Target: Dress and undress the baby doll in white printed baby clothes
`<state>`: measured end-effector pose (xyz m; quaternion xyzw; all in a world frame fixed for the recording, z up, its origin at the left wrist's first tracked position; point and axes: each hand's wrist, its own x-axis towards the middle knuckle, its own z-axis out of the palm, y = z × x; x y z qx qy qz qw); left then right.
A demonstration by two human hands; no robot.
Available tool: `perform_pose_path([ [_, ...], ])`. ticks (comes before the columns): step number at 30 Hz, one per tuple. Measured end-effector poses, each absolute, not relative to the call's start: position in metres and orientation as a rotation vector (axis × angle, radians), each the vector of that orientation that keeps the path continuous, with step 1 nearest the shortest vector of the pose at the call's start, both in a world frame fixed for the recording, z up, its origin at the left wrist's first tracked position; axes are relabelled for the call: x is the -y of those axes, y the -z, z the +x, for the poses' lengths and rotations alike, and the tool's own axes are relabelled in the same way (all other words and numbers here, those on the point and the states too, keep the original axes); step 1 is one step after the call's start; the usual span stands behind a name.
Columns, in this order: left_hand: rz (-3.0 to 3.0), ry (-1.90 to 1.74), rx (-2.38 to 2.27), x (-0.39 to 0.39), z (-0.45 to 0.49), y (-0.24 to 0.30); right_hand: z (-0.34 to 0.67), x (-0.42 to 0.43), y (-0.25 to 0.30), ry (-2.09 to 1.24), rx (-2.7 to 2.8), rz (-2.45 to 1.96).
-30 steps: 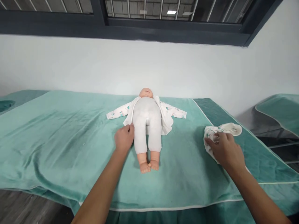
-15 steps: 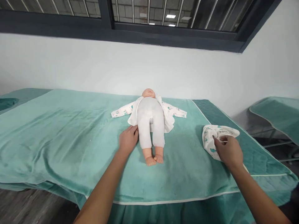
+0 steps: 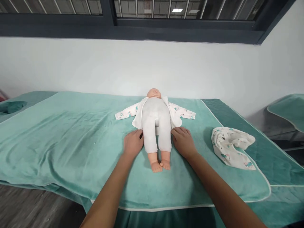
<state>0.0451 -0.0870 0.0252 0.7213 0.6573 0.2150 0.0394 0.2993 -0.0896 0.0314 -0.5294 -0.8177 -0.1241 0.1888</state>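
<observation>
A baby doll [image 3: 150, 136] in white leggings lies on its back, head toward the wall and bare feet toward me. Under it an opened white baby shirt [image 3: 137, 117] is spread, its patterned sleeves stretched out to both sides. My left hand [image 3: 133, 142] is closed at the shirt's lower edge, beside the doll's leg. On the other side, my right hand [image 3: 183, 141] has its fingers curled on the hem. Both sets of fingertips are partly hidden. Farther right lie crumpled patterned baby pants [image 3: 231, 147], apart from my hands.
A green blanket [image 3: 78, 133] with pale piping covers the bed and shows folds at the left. Behind it rises a white wall [image 3: 95, 66] below a dark-framed barred window [image 3: 185, 30]. Another green-covered surface [image 3: 288, 109] stands at the far right.
My right hand has let go of the patterned pants and moved left to the shirt's hem beside the doll. The pants now lie more spread out. My left hand stays at the hem.
</observation>
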Motion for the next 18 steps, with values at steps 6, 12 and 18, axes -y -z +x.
perform_pose_path([
  [6,2.183,-0.644,-2.066,0.085,0.047,-0.023,0.301,0.087,-0.031,0.351,2.237,-1.498],
  [12,2.151,-0.666,-2.079,0.085,0.048,-0.023,0.302,0.090,-0.029,0.236,2.120,-1.467],
  [18,1.988,-0.879,-2.016,0.085,0.044,-0.020,0.350,0.106,-0.040,0.344,1.828,-1.452],
])
